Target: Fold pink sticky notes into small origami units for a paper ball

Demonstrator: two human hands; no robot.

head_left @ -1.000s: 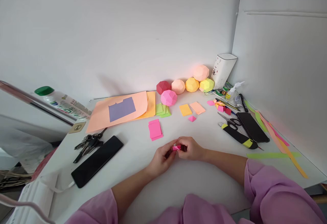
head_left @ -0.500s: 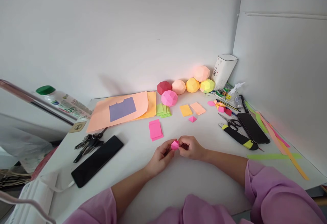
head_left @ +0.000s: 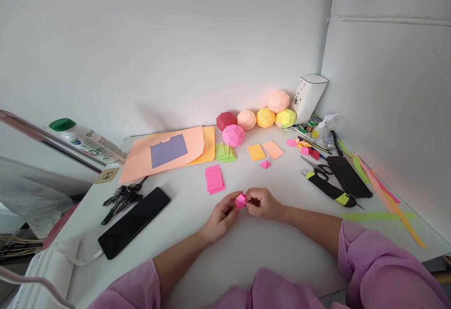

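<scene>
Both of my hands meet over the middle of the white table [head_left: 253, 257]. Between them is a small folded pink paper piece [head_left: 241, 201]. My left hand [head_left: 221, 217] pinches its left side and my right hand [head_left: 262, 203] pinches its right side, fingers curled. A stack of pink paper squares [head_left: 214, 178] lies just beyond my left hand. A small folded pink unit [head_left: 265, 164] lies beyond my right hand.
Paper balls sit by the back wall: pink [head_left: 233, 135], red [head_left: 225, 120], peach [head_left: 245, 119], yellow [head_left: 265, 117]. Orange sheets [head_left: 165, 151], keys [head_left: 121, 196] and a black phone [head_left: 134, 222] lie left. Scissors [head_left: 319, 170], a black case [head_left: 348, 175] and paper strips [head_left: 377, 215] lie right.
The pink piece, earlier a flat strip between my fingertips, now shows a raised folded face. My hands stayed in nearly the same spot.
</scene>
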